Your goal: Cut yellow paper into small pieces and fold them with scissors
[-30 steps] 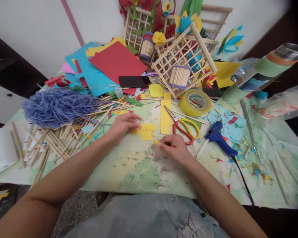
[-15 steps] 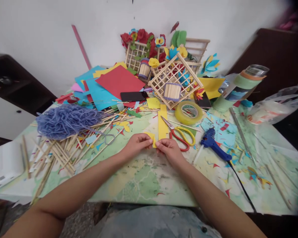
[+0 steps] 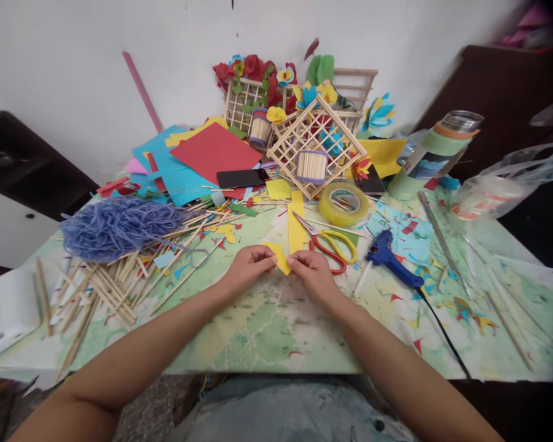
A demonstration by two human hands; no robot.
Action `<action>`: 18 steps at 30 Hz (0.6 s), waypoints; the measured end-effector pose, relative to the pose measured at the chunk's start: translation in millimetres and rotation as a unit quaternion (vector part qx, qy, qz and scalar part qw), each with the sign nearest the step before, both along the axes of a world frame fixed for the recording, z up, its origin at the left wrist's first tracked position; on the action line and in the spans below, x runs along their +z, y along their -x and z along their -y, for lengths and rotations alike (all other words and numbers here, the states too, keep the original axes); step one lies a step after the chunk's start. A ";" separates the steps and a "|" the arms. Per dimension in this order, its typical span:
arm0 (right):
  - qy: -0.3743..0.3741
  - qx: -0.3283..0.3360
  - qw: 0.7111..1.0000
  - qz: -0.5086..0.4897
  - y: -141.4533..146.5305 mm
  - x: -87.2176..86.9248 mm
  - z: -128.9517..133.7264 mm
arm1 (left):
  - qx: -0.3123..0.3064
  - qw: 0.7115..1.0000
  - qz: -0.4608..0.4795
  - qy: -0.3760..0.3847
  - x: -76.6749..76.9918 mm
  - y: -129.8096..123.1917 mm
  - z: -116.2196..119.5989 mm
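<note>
Our left hand (image 3: 247,268) and right hand (image 3: 312,275) are together, their fingertips pinching a small yellow paper piece (image 3: 279,258) from either side, just above the map-printed cloth (image 3: 267,334) covering the table. The piece sits near the middle of the table, its long axis slanting from far left to near right, with a pointed corner aimed toward us at the near right. Both wrists angle inward and our forearms reach in from the near edge in a narrow V, palms down. Open cloth spreads between our hands and that near edge, so we have good room on the near side. Room is tighter elsewhere: a long yellow paper strip (image 3: 296,224) lies just beyond the piece, and scissors with red and yellow handles (image 3: 334,252) sit just right of the strip. On the left, a loose heap of wooden sticks (image 3: 105,288) and blue yarn (image 3: 120,227) stops a little short of our left hand. Further right, a blue glue gun (image 3: 389,258) lies with its black cord running off the near edge.
</note>
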State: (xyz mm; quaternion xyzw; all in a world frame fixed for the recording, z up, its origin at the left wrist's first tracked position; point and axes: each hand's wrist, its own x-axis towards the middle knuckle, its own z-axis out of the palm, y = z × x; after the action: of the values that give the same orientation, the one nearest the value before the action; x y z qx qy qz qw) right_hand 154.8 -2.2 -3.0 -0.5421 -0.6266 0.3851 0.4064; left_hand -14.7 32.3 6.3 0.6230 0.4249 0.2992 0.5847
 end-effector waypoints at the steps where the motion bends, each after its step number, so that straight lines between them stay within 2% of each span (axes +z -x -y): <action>1: 0.008 0.003 1.000 -0.012 -0.2 -1.4 -0.9 | 0.002 1.000 0.004 0.003 0.1 0.0 -0.4; 5: 0.019 0.002 0.999 -0.030 1.5 -3.9 -1.6 | 0.025 0.999 0.028 0.030 2.0 -2.6 -0.8; 9: -0.003 -0.009 1.000 0.002 5.7 -0.8 1.8 | 0.026 0.997 0.050 0.059 4.1 -8.1 1.8; 14: -0.055 -0.017 0.993 0.098 -1.3 7.7 4.4 | 0.043 0.992 0.088 0.083 1.2 -11.6 2.9; 18: -0.109 -0.081 0.969 0.205 -27.7 21.6 -3.8 | 0.098 0.984 0.122 0.080 -0.4 -8.8 -3.6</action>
State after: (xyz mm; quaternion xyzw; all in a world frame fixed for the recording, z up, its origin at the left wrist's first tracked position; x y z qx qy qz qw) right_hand 182.4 1.6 18.7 -0.6111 -0.6884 0.1612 0.3559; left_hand -5.9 36.0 5.9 0.4882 0.4316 0.3940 0.6482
